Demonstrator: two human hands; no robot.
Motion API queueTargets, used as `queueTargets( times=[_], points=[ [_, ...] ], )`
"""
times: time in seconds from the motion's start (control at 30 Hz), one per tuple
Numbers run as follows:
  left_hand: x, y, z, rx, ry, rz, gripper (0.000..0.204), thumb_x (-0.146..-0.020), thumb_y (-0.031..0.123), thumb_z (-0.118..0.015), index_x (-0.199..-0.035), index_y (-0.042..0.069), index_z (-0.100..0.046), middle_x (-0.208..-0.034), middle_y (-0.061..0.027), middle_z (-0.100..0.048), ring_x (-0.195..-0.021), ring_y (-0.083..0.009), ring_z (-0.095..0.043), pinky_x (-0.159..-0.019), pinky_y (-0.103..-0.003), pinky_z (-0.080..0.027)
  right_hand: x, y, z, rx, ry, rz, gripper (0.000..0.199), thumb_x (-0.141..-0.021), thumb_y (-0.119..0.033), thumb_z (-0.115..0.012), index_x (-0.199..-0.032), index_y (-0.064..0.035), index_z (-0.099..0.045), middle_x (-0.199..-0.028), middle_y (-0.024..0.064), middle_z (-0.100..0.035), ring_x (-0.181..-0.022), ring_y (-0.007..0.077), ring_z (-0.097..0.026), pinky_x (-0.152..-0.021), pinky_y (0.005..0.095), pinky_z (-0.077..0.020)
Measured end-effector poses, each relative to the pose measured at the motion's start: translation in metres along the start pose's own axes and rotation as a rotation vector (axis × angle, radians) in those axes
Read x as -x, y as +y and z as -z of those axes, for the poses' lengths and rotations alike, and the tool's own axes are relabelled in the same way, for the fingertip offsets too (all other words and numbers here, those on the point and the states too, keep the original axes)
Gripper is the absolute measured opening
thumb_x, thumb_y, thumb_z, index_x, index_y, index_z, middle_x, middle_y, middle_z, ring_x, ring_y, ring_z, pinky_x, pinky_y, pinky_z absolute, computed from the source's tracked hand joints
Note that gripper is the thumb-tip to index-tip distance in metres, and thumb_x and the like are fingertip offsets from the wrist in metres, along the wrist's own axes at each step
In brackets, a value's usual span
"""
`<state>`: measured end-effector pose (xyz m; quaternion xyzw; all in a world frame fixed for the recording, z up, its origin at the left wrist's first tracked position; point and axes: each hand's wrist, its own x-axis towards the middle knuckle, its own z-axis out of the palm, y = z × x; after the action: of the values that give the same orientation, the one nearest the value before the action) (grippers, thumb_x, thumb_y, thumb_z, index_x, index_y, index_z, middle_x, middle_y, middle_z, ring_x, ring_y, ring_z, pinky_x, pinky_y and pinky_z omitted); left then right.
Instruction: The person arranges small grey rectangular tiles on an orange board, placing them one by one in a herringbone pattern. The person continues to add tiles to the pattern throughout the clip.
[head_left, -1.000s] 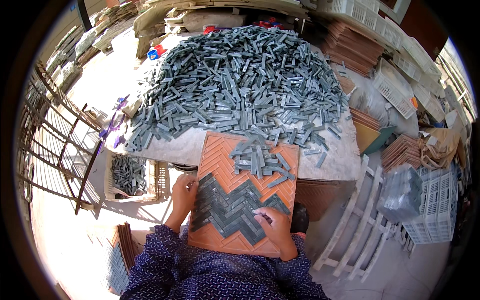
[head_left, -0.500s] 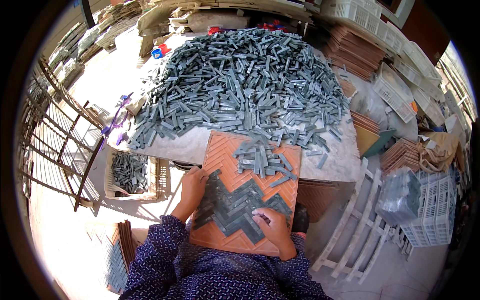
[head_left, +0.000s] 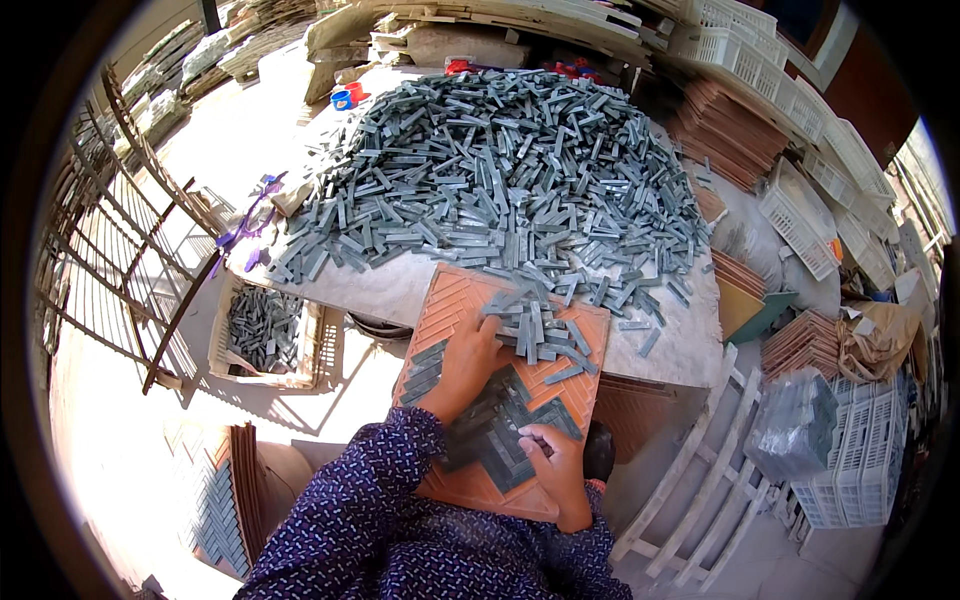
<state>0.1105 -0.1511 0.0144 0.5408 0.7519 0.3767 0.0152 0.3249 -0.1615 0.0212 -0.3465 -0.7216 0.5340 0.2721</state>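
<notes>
An orange tray [head_left: 456, 284] with a moulded herringbone pattern leans between my body and the table edge. Dark grey stone strips [head_left: 490, 425] fill its middle in a zigzag. Over its upper part lies a small heap of loose strips [head_left: 545, 335]. My left hand [head_left: 466, 368] reaches across the tray, its bent fingers together at the left side of that heap; whatever they grip is hidden. Lower right, above the laid strips, my right hand [head_left: 557, 468] is closed with thumb against curled fingers. Anything inside it is too small to make out.
A large mound of grey strips [head_left: 500, 170] covers the table [head_left: 375, 295]. Left of the table stands a crate of strips [head_left: 315, 345]; stacked trays [head_left: 240, 480] are below it. On the right are a white slatted frame [head_left: 690, 470], white crates [head_left: 850, 470] and more stacked trays [head_left: 725, 135].
My left hand has moved from the tray's left edge up and right to the loose heap. My right hand stays over the laid strips, slightly lower. The whole view has shifted a little.
</notes>
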Motion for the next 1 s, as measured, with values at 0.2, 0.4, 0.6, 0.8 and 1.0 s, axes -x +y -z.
queueTargets(
  times=[0.2, 0.4, 0.6, 0.8, 1.0],
  points=[
    [0.014, -0.044, 0.059, -0.010, 0.006, 0.188, 0.027, -0.072, 0.004, -0.069, -0.096, 0.001, -0.060, -0.099, -0.0145, -0.057, -0.095, -0.0338, -0.055, -0.080, -0.041, -0.046, -0.001, 0.007, 0.002, 0.009, 0.000, 0.045, 0.017, -0.083, -0.006, -0.068, -0.098, 0.0008, -0.066, -0.084, 0.0100, -0.067, -0.069, 0.0136, -0.062, -0.062, 0.0253, -0.0483],
    [0.045, -0.049, 0.055, -0.129, 0.038, 0.043, 0.020, -0.072, 0.000, -0.067, -0.092, 0.000, -0.065, -0.096, -0.0145, -0.058, -0.094, -0.0331, -0.055, -0.084, -0.041, -0.044, -0.008, -0.007, 0.005, 0.111, -0.048, 0.013, 0.017, -0.083, -0.006, -0.068, -0.099, 0.0000, -0.066, -0.085, 0.0095, -0.068, -0.072, 0.0120, -0.063, -0.063, 0.0243, -0.0495],
    [0.045, -0.060, 0.046, -0.035, 0.062, 0.216, 0.019, -0.076, 0.000, -0.065, -0.095, 0.000, -0.062, -0.089, -0.0110, -0.060, -0.091, -0.0303, -0.057, -0.082, -0.037, -0.044, -0.007, 0.001, 0.005, 0.059, -0.019, 0.031, 0.017, -0.083, -0.007, -0.068, -0.098, -0.0011, -0.066, -0.082, 0.0097, -0.067, -0.068, 0.0136, -0.062, -0.060, 0.0257, -0.0482],
    [0.041, -0.058, 0.074, 1.162, -0.056, 0.606, 0.009, -0.088, 0.008, -0.062, -0.096, 0.004, -0.061, -0.089, -0.0006, -0.061, -0.083, -0.0129, -0.056, -0.078, -0.027, -0.044, -0.006, 0.004, 0.004, 0.012, 0.003, 0.054, 0.016, -0.082, -0.007, -0.068, -0.097, -0.0010, -0.066, -0.082, 0.0101, -0.067, -0.068, 0.0150, -0.063, -0.059, 0.0259, -0.0479],
    [0.056, -0.064, 0.087, 1.671, -0.212, 0.576, 0.018, -0.090, 0.016, -0.063, -0.103, 0.005, -0.058, -0.090, -0.0019, -0.062, -0.082, -0.0134, -0.058, -0.076, -0.027, -0.047, -0.004, -0.001, 0.003, 0.000, -0.006, 0.004, 0.015, -0.082, -0.004, -0.068, -0.096, -0.0002, -0.066, -0.085, 0.0096, -0.068, -0.074, 0.0149, -0.066, -0.063, 0.0248, -0.0498]
  ],
)
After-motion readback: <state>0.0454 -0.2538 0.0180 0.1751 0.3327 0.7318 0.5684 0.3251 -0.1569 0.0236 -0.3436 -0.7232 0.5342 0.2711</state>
